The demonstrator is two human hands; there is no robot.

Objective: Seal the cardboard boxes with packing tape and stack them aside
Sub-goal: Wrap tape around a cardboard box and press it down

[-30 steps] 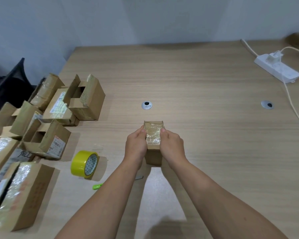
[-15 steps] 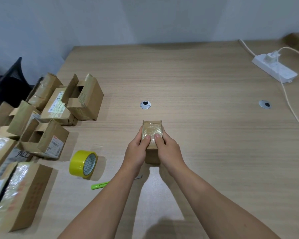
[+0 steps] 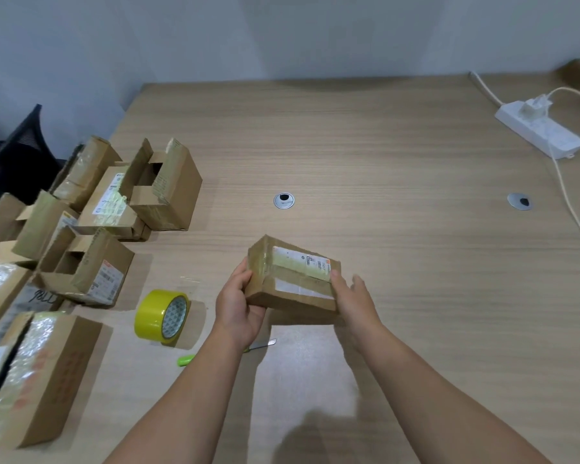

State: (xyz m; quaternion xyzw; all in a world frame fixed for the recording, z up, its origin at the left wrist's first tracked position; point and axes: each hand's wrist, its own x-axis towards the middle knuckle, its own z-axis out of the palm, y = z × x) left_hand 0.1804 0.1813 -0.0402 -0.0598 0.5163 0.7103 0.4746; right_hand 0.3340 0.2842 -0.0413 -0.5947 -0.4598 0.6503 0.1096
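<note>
Two hands: left hand (image 3: 238,306) and right hand (image 3: 352,303), both on one small box (image 3: 292,286), held over the counter (image 3: 382,155) near its middle front.
Left hand: clasping the left end of the small box, thumb on the near face, fingers wrapped round the far side.
Right hand: grasping the right end, thumb along the upper edge, fingers blurred beyond the box.
Small box: closed, tilted, long side running left to right; clear tape glinting over the top and left end; shadow on the counter beneath.
Shipping label (image 3: 302,262): white, on the upper face of the small box.
Tape roll (image 3: 163,318): yellow, standing on its edge, left of the left hand and apart from it.
Cutter (image 3: 186,360): green handle left of the left forearm, metal tip to its right, middle hidden by the arm.
Open boxes: two with flaps up near the left edge, one farther back (image 3: 168,192), one nearer (image 3: 87,266).
Taped box (image 3: 41,373): large, lower left, top covered in shiny tape.
Other cartons: crowded along the left edge, partly out of frame.
Grommets: two round metal ones, mid-counter (image 3: 284,200) and right (image 3: 519,201).
Power strip (image 3: 539,128): white, far right, plug seated, cords trailing.
Chair (image 3: 14,155): black, beyond the left edge.
</note>
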